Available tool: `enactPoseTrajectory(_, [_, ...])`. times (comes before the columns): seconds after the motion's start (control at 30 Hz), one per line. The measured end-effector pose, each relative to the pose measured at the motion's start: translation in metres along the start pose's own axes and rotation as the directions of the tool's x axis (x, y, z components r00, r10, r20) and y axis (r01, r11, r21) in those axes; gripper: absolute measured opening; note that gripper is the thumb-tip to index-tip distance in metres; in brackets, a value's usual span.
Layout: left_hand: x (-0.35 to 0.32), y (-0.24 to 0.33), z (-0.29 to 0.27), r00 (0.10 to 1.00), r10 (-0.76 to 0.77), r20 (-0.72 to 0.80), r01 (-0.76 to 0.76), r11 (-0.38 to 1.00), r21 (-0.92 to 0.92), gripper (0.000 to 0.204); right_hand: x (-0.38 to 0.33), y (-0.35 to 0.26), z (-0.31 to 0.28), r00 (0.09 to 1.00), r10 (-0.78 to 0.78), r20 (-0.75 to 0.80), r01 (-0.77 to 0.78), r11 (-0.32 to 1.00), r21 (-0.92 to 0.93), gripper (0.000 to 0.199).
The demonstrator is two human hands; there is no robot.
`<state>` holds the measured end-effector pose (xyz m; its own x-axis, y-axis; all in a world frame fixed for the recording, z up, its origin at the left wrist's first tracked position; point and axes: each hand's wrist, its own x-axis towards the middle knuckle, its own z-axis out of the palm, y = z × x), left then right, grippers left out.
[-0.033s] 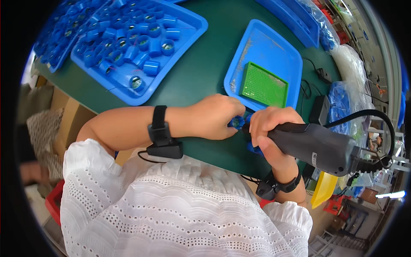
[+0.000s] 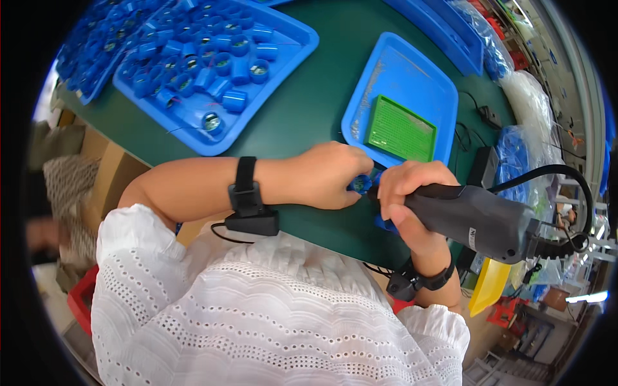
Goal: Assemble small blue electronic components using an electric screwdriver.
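Observation:
My left hand (image 2: pixel 331 177) is closed around a small blue cylindrical housing (image 2: pixel 360 184) with a green board inside, its open end turned toward the tool. In my right hand (image 2: pixel 415 193) is a dark grey electric screwdriver (image 2: pixel 473 222), held nearly level with its cable at the right end. The tool's dark nose meets the housing's opening; its very tip is hidden. More blue plastic shows behind and under my right fingers, mostly covered. Just beyond my hands, a green perforated tray (image 2: pixel 402 128) lies inside a blue tray (image 2: pixel 362 96).
A large blue tray (image 2: pixel 273 74) of similar blue housings with thin wires stands at the far left, beside another heap of them (image 2: pixel 96 51). At the right are a black box (image 2: pixel 483 166), cables, plastic bags (image 2: pixel 531 103) and a yellow bin (image 2: pixel 490 286). A long blue bin (image 2: pixel 444 29) stands behind.
The trays and my left hand with the housing sit slightly farther right in the picture. Both hands keep their hold, and the screwdriver stays almost in place.

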<state>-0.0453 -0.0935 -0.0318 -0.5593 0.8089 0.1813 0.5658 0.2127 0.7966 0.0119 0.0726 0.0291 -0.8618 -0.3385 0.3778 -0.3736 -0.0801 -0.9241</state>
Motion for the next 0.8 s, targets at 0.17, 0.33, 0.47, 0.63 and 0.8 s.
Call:
enactPoseTrajectory(0.17, [-0.013, 0.023, -0.023, 0.982, -0.061, 0.177, 0.012, 0.964, 0.266, 0.021, 0.002, -0.048, -0.005, 0.97, -0.224, -0.091, 0.237, 0.955, 0.177, 0.026])
enactPoseTrajectory(0.33, [-0.092, 0.063, -0.119, 0.785, -0.49, 0.379, 0.198, 0.778, 0.597, 0.02, -0.012, -0.074, -0.048, 0.92, -0.329, -0.215, 0.357, 0.928, 0.104, 0.028])
enactPoseTrajectory(0.47, [-0.131, 0.069, -0.144, 0.777, -0.584, 0.234, 0.267, 0.642, 0.719, 0.032, -0.02, -0.065, -0.067, 0.91, -0.317, -0.268, 0.33, 0.944, 0.004, 0.03])
enactPoseTrajectory(0.63, [-0.068, 0.052, -0.086, 0.995, -0.079, -0.061, 0.097, 0.913, 0.397, 0.031, 0.001, -0.045, -0.073, 0.907, -0.327, -0.267, 0.33, 0.943, -0.035, 0.032])
enactPoseTrajectory(0.8, [0.007, 0.025, -0.005, 0.937, 0.314, -0.154, -0.233, 0.889, 0.394, 0.039, 0.021, -0.023, -0.071, 0.924, -0.26, -0.28, 0.273, 0.962, 0.008, 0.032])
